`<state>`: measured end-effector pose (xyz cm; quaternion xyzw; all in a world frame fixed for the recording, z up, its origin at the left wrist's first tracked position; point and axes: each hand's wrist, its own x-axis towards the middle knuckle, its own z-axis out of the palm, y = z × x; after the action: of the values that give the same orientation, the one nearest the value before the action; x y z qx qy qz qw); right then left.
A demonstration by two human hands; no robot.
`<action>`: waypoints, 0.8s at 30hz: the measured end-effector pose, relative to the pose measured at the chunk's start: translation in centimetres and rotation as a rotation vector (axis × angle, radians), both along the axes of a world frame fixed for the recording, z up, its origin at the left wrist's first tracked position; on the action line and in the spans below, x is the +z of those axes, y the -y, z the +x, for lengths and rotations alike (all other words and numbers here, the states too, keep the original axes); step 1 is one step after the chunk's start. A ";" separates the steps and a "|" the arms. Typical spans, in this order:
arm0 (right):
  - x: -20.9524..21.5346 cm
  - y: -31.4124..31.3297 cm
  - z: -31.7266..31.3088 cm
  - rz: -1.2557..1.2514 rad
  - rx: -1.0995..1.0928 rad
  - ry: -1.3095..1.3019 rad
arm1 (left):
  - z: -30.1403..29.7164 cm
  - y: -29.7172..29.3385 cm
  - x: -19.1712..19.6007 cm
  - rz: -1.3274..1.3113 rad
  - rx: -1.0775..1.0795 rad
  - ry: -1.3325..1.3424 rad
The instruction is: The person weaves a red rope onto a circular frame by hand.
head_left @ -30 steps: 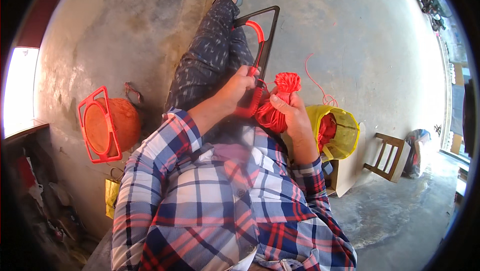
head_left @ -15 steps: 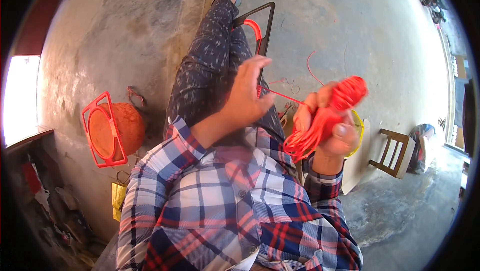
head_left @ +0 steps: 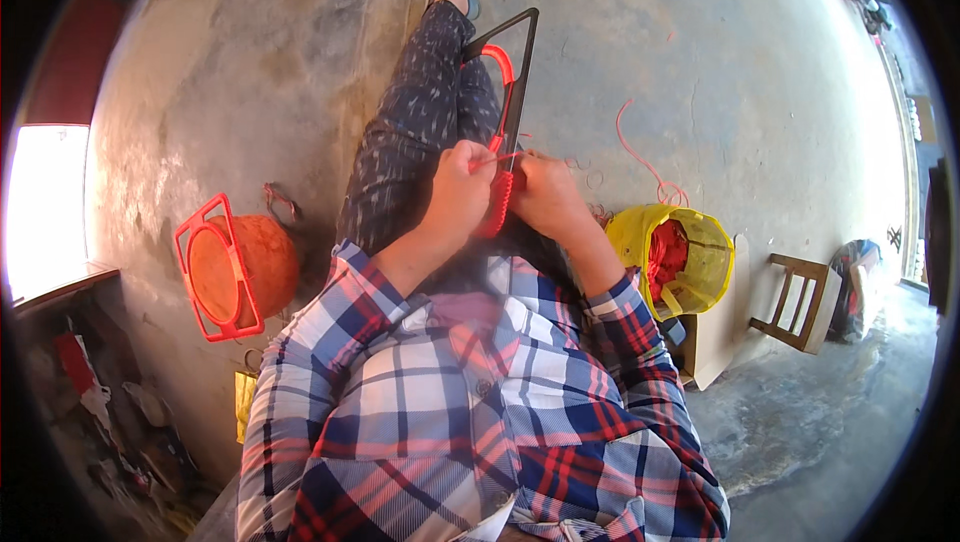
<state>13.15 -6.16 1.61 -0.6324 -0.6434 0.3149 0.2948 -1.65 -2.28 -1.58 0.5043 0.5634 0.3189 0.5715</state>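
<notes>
A black angular frame (head_left: 520, 92) lies along my legs, its curved inner bar partly wrapped in red cord. The tight red cord wrapping (head_left: 502, 204) shows between my hands at the frame's near end. My left hand (head_left: 460, 190) pinches a strand of red cord (head_left: 500, 157) on the left side of the frame. On the right side, my right hand (head_left: 548, 192) is closed at the other end of this short strand. Its fingertips are partly hidden behind the hand, and the loose hank of cord does not show in it.
At right stands a yellow basket (head_left: 718, 252) with red material inside, beside cardboard (head_left: 722, 327). A loose red cord (head_left: 640, 154) lies on the floor beyond it. A small wooden stool (head_left: 815, 307) is farther right. An orange round object with a red frame (head_left: 255, 272) stands left.
My right hand has moved left to the frame, and the red hank no longer shows in it. My left hand has drawn back slightly and closed on the cord. The yellow basket is now uncovered.
</notes>
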 end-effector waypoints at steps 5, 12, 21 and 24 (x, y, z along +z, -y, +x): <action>5.5 0.3 0.6 0.086 -0.150 -0.309 | -0.7 -1.2 9.3 0.817 -0.121 -0.316; 3.3 0.6 0.8 0.339 -0.060 -0.371 | 0.0 -2.0 10.6 0.148 -0.176 0.292; 11.5 6.2 11.1 0.303 -0.049 -1.739 | 1.3 -2.1 5.1 -0.280 -0.031 0.320; 12.8 9.1 13.2 0.268 0.003 -1.742 | 2.3 -2.3 5.1 -0.356 0.050 0.376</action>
<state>26.34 -15.31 14.46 -0.1268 -0.2225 0.6076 0.7518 0.63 0.06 3.51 0.3137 0.5068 0.3169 0.7378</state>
